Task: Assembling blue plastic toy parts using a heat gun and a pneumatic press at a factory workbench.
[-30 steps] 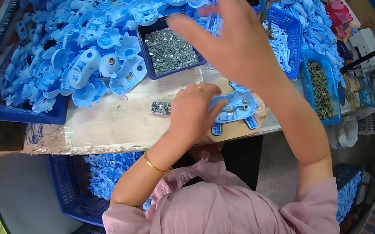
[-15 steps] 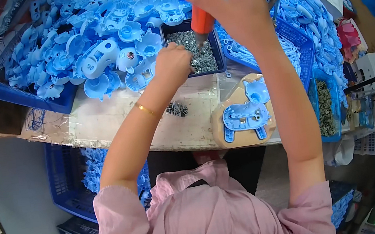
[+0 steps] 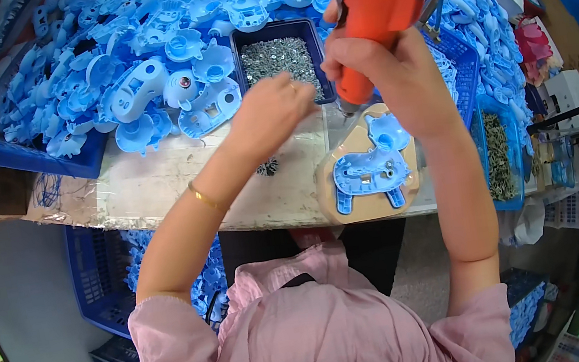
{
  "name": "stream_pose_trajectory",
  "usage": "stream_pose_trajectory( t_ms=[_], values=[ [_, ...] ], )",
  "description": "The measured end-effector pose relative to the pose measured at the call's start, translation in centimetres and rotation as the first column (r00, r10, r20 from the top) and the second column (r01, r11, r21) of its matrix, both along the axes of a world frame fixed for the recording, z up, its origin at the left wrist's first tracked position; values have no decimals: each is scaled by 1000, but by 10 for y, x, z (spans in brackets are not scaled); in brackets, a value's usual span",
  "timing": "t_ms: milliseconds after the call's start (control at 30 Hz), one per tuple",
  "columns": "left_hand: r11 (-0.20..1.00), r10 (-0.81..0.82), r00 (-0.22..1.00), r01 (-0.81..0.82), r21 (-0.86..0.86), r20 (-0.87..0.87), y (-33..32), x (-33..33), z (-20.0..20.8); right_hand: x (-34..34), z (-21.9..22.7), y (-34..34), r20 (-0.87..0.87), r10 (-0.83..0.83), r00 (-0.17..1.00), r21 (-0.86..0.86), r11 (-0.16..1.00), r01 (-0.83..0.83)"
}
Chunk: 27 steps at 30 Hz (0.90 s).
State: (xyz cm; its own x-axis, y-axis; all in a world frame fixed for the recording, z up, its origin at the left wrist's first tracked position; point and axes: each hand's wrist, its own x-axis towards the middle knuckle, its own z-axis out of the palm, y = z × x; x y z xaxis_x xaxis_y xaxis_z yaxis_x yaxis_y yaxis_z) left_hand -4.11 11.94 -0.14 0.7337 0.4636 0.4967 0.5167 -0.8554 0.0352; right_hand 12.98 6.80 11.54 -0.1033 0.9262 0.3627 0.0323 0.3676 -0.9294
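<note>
An orange power screwdriver (image 3: 383, 6) is gripped in my right hand (image 3: 400, 71). Its tip points down, a little above the light-brown fixture (image 3: 412, 196) at the table's front edge. In that fixture sits a blue plastic animal-shaped shell (image 3: 369, 169) with small metal parts in it. My left hand (image 3: 275, 112), its fingers pinched together, is over the near edge of a dark tray (image 3: 313, 35) of small metal screws (image 3: 280, 59). Whatever the pinch holds is too small to make out. Below the left wrist lies a small pile of dark screws (image 3: 269, 167).
Blue plastic shells (image 3: 141, 91) are heaped across the back and left of the table. At the right stand a blue basket (image 3: 466, 72) of pale blue parts and a light-blue bin (image 3: 514, 147) of screws. A crate (image 3: 99, 284) is under the table.
My right hand has brought the screwdriver nearer, from over the screw tray to above the fixture. My left hand has drawn back from the screws towards the tray's near edge.
</note>
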Motion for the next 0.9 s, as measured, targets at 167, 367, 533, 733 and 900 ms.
stream_pose_trajectory(
  t_ms=[167, 367, 533, 733, 900],
  values=[
    [976, -163, 954, 193, -101, 253, -47, 18, -2, -4, -7, -21, -226, -31, 974, 18, 999, 36],
    [970, -148, 944, 196, -142, 293, -58, 24, -2, -6, -12, -29, -114, -105, 988, 45, 993, 110],
    [939, -141, 930, 235, -252, 341, -62, 27, -7, -6, -14, -32, -113, -91, 989, 51, 994, 97],
    [811, -133, 905, 333, -481, 403, -67, 21, -8, 3, -16, -34, -135, -5, 991, -35, 999, 0],
    [716, -126, 902, 370, -592, 412, -69, 17, -8, 3, -12, -36, -175, 27, 984, -97, 994, -45]
  ],
)
